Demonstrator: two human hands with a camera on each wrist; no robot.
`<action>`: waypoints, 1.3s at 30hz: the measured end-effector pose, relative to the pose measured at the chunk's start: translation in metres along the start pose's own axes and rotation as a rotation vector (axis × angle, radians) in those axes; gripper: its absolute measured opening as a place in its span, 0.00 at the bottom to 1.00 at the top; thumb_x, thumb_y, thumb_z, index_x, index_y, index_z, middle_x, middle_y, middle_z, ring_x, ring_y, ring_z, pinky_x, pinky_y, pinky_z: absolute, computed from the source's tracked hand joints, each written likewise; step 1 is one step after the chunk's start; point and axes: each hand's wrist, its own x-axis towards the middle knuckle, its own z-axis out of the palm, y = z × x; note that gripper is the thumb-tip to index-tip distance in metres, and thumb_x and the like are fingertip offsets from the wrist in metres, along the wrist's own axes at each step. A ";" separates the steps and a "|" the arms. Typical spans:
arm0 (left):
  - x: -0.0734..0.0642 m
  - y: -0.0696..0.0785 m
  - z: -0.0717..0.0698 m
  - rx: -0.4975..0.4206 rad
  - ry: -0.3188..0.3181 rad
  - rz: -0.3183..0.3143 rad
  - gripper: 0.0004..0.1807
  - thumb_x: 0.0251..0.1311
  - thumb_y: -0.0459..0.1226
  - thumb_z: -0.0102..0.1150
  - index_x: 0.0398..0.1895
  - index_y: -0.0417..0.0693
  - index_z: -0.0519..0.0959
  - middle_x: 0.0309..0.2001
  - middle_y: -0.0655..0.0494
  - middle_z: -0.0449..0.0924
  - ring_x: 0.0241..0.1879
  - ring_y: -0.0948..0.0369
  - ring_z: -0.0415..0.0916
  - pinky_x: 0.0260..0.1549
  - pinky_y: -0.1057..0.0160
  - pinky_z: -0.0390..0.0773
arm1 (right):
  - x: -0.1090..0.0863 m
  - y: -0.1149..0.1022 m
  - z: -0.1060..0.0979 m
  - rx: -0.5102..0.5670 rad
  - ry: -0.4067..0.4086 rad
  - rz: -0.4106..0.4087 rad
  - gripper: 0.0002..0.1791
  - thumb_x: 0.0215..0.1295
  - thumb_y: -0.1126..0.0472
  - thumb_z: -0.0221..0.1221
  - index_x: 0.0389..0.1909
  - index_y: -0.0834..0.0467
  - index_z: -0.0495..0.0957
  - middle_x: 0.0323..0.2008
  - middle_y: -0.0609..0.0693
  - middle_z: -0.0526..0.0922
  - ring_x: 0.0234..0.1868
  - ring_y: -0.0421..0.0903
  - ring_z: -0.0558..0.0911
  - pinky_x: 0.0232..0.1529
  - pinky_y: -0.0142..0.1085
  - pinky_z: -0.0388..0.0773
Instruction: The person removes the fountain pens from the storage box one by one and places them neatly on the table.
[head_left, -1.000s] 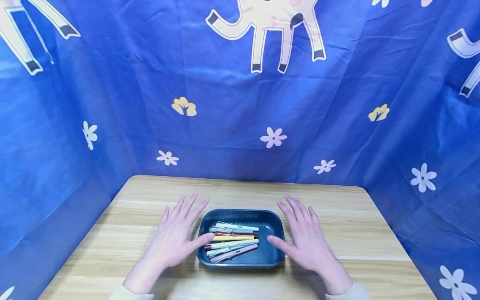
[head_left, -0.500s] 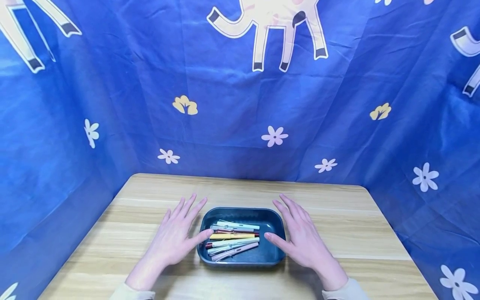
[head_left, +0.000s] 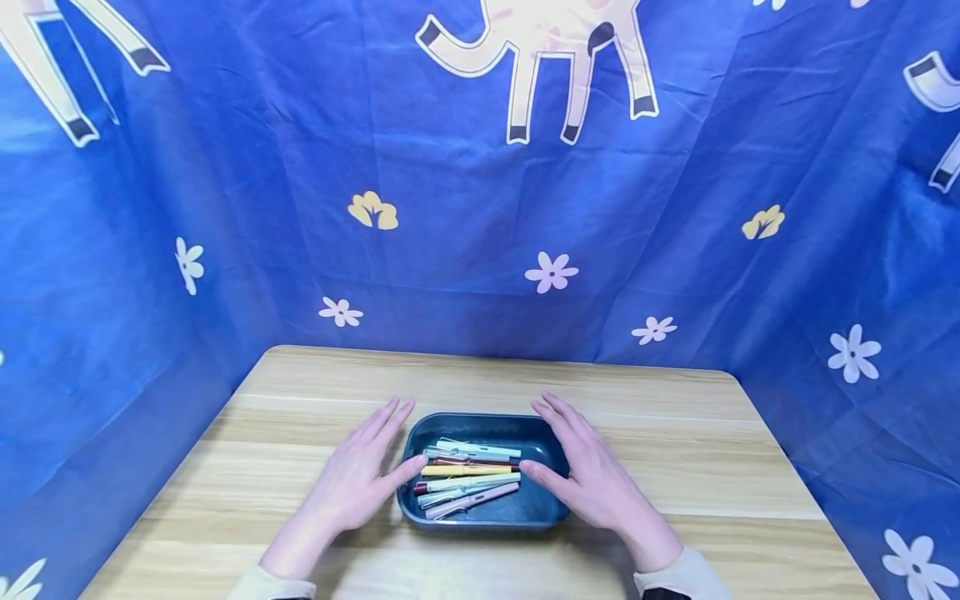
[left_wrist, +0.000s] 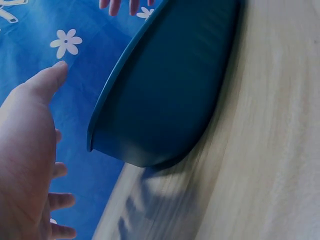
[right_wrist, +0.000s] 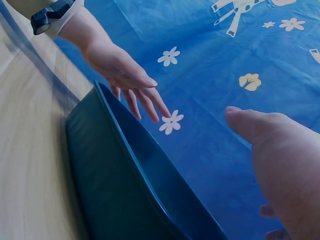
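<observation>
Beyond your fingertips, past the far table edge: blue fabric curtain (head_left: 450, 275), printed with white flowers, yellow shapes and pale animal figures. Below your fingers: pale wood-grain rectangular table (head_left: 480, 379) with rounded far corners. Between your two sets of fingers: dark teal rectangular tray (head_left: 483, 526), smooth-sided, rounded corners, sitting on the table. Its raised end walls stand between your palms and its contents.

Your left hand (head_left: 356, 479): fingers nearly straight, close together, pointing away from you; thumb held wide. Your right hand (head_left: 592, 479): mirrored pose, thumb equally wide. Neither grips anything. Seen from the head, both thumb tips overlap the tray; both wrist views show a gap between thumb and tray wall. Cannot tell whether any other finger touches it.

Inside the tray, between your thumbs and nearer the left one: several slim clip pens, side by side. Yellow pen (head_left: 465, 471) about level with the thumb tips; lilac pen (head_left: 474, 501) nearer you; white pen (head_left: 480, 451) farther off.

Versus the earlier head frames: your hands have drawn inward around the tray, fingers less spread; pens keep the same arrangement.
</observation>
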 end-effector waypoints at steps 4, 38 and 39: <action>0.000 0.002 0.001 -0.056 -0.010 -0.013 0.43 0.76 0.60 0.54 0.86 0.56 0.55 0.83 0.46 0.52 0.80 0.42 0.54 0.74 0.31 0.58 | 0.003 -0.002 0.003 0.044 -0.024 -0.012 0.42 0.73 0.34 0.62 0.82 0.40 0.61 0.81 0.39 0.58 0.80 0.46 0.61 0.74 0.58 0.66; 0.009 0.007 0.022 -0.283 -0.018 -0.098 0.30 0.82 0.43 0.52 0.80 0.40 0.65 0.75 0.38 0.68 0.73 0.38 0.66 0.72 0.36 0.65 | 0.038 0.004 0.028 0.243 -0.226 0.074 0.23 0.76 0.59 0.65 0.68 0.57 0.79 0.66 0.48 0.80 0.67 0.48 0.78 0.69 0.51 0.76; 0.009 0.006 0.022 -0.289 -0.020 -0.098 0.30 0.81 0.42 0.53 0.80 0.40 0.65 0.74 0.37 0.68 0.72 0.38 0.67 0.72 0.36 0.66 | 0.039 0.004 0.029 0.241 -0.230 0.074 0.22 0.75 0.60 0.65 0.68 0.58 0.80 0.66 0.49 0.80 0.66 0.49 0.79 0.68 0.51 0.77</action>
